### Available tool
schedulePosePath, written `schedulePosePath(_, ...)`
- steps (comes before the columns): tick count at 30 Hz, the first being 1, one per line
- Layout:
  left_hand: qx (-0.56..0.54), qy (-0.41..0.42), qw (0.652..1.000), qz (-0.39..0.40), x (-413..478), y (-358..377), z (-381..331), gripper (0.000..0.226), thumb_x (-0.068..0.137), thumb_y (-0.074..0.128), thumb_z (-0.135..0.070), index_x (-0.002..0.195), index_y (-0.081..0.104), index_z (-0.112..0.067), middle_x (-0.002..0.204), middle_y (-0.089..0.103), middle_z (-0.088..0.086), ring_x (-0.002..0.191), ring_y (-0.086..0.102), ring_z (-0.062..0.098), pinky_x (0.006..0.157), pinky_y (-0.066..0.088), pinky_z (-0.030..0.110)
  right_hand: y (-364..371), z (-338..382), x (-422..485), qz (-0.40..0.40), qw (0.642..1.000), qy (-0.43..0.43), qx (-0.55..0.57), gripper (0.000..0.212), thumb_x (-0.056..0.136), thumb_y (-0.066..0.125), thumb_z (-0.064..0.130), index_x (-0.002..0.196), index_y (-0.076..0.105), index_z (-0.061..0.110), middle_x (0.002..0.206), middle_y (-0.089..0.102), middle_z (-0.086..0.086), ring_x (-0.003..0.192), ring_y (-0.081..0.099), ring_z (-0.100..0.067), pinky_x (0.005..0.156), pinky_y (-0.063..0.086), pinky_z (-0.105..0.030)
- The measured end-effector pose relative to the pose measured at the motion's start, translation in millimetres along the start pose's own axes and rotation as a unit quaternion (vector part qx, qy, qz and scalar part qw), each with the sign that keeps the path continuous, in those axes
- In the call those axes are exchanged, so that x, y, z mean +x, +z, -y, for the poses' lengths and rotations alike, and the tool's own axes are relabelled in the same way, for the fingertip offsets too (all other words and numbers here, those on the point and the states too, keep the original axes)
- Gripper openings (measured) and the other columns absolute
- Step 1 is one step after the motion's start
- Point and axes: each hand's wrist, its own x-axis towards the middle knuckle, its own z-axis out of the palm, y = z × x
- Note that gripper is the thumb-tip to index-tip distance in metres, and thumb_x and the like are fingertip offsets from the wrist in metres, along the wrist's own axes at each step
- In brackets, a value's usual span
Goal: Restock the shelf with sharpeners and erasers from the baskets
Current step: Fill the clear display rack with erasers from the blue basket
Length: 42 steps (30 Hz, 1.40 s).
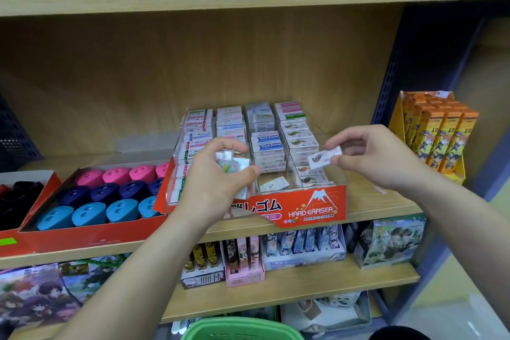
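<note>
A clear acrylic display box (317,208) with a red "Hard Eraser" front stands on the wooden shelf (380,203), its columns filled with wrapped erasers (269,143). My left hand (218,174) grips a small bunch of wrapped erasers (234,164) over the box's left-middle part. My right hand (372,154) pinches one white eraser (324,159) with a fish picture above the right column. One loose eraser (273,183) lies flat in the front of a nearly bare column. A green basket (242,330) shows at the bottom edge.
A red tray of pink, navy and blue round sharpeners (110,196) sits left of the box. Orange pencil boxes (438,135) stand at the right by the dark shelf upright. Card packs and picture boxes (303,246) fill the lower shelf.
</note>
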Motion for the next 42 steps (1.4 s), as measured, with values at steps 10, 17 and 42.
schedulePosePath(10, 0.009, -0.008, 1.000, 0.028, 2.7, -6.5, -0.2, 0.029, 0.081, 0.085, -0.022, 0.100, 0.065, -0.029, 0.105, 0.052, -0.035, 0.131, 0.051, 0.014, 0.113, 0.039, 0.041, 14.1, 0.7, 20.3, 0.074, 0.977, -0.070, -0.186, 0.017, 0.085, 0.079, 0.033, 0.102, 0.076, 0.033, 0.095, 0.073, 0.016, 0.088, 0.065, 0.002, 0.076, 0.047, -0.016)
schedulePosePath(17, 0.001, -0.014, 0.999, 0.043, 1.2, -7.3, 1.5, 0.033, 0.081, 0.085, -0.024, 0.104, 0.063, -0.033, 0.108, 0.049, -0.035, 0.130, 0.047, 0.010, 0.105, 0.038, 0.031, 20.6, -0.6, 20.8, 0.083, 0.949, -0.112, -0.282, 0.016, 0.096, 0.066, 0.033, 0.110, 0.073, 0.038, 0.110, 0.071, 0.020, 0.099, 0.055, -0.001, 0.103, 0.039, -0.042)
schedulePosePath(42, -0.224, -0.097, 0.970, -0.008, -23.8, -19.5, -25.9, 0.029, 0.077, 0.086, -0.016, 0.100, 0.068, -0.016, 0.103, 0.071, 0.012, 0.081, 0.075, 0.022, 0.065, 0.062, 0.035, 86.2, 70.0, -34.2, 0.105, 0.943, -0.022, 0.314, 0.026, 0.090, 0.071, 0.000, 0.114, 0.068, 0.010, 0.086, 0.075, -0.015, 0.078, 0.076, -0.027, 0.074, 0.061, -0.034)
